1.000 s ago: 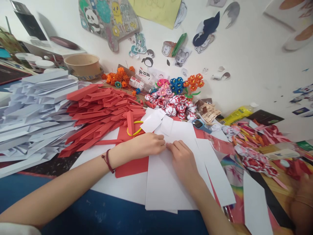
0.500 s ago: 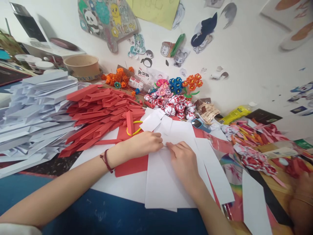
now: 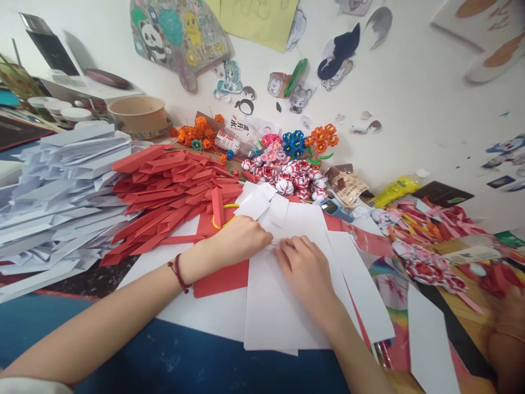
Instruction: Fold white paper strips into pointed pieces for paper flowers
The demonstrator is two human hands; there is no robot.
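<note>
My left hand (image 3: 246,239), a dark red cord at its wrist, has its fingers curled closed over white paper sheets (image 3: 283,306). Close to its right, my right hand (image 3: 305,262) bends its fingers inward above the same sheets. Something thin and pale shows between the two hands, too small to make out. Small white paper pieces (image 3: 256,201) lie just beyond my left hand. A folded red strip (image 3: 217,208) rests on a yellow loop near that wrist, and red paper (image 3: 221,279) shows beneath the forearm.
Piles of folded white strips (image 3: 61,191) and red strips (image 3: 172,186) fill the left. Red-and-white paper flowers (image 3: 299,178) stand at the back, near a blue watch (image 3: 337,210). Loose white sheets (image 3: 432,334) lie at right; another person's hand (image 3: 511,317) shows at the right edge.
My left hand has rolled slightly, knuckles higher and fingers turned down. My right hand's fingers have curled in more, and its fingertips have shifted slightly. The view has moved a little.
</note>
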